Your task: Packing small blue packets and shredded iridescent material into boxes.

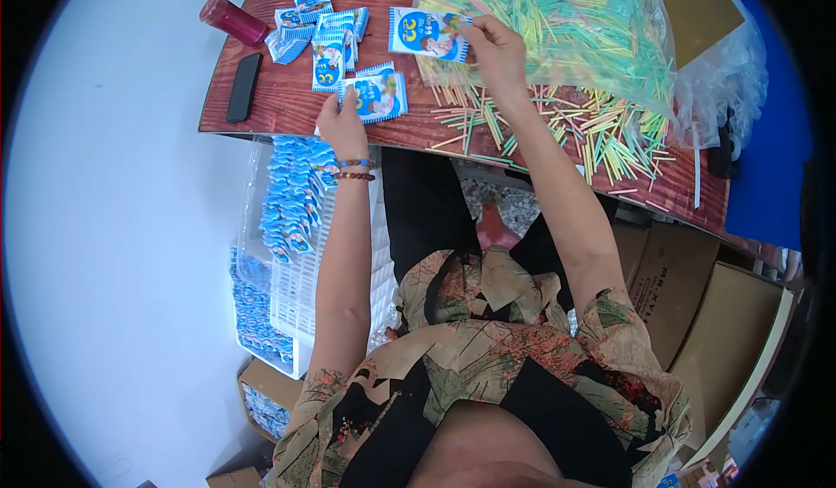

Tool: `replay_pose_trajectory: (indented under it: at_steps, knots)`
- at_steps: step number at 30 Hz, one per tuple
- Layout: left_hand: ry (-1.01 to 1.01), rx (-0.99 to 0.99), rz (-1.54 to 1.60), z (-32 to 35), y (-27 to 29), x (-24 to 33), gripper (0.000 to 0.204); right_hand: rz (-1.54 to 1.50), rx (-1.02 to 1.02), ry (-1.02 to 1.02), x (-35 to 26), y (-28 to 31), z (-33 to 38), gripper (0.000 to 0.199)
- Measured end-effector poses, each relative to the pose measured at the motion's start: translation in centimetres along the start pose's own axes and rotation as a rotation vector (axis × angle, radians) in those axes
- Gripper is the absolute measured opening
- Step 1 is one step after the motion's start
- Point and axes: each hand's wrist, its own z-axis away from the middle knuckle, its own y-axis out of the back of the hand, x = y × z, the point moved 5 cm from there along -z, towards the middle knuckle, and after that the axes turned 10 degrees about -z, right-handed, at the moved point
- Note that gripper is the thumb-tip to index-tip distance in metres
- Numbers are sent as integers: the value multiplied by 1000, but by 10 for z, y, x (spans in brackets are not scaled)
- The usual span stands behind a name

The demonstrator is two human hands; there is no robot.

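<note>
My right hand [502, 57] pinches the right edge of a small blue-and-white candy packet [420, 33], held above the dark red wood-grain table. My left hand [343, 127] is closed on another such packet [383, 98] near the table's front edge, thumb on top; a further packet shows just behind it. Beyond that hand, several more packets [329, 40] lie in a loose pile. To the right, thin yellow, green and pink sticks [601, 135] are scattered on the table, and a large clear bag [557, 18] full of them lies behind.
A black phone [245, 87] and a red lidded cup [233, 20] stand at the table's left end. Below the table, white plastic baskets [292, 301] hold rows of blue packets. Cardboard boxes [675, 270] stand under the right side, and a white wall [122, 183] borders the left.
</note>
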Motion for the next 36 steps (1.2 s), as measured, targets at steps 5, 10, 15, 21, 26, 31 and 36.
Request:
replay_pose_trajectory:
  at_steps: [5,10,15,21,26,31,36]
  knots:
    - [-500,417,-652,38,12,48,50,209,-46,-89,-15,41,51,10]
    - [57,-417,562,100,-20,60,26,142,-77,-94,-24,44,109,5]
    - [349,-597,891,137,-31,69,8,-259,-110,-344,-14,59,137,11]
    - [265,-450,703,164,-30,64,9,-302,-153,-356,-16,66,163,16]
    - [532,-566,895,181,-45,60,9,-483,-216,-549,1,87,171,6]
    - [215,-339,608,182,-35,59,10,-198,-190,-598,-1,95,175,11]
    - [274,-335,644,187,-42,62,11,-303,-225,-539,-1,105,187,10]
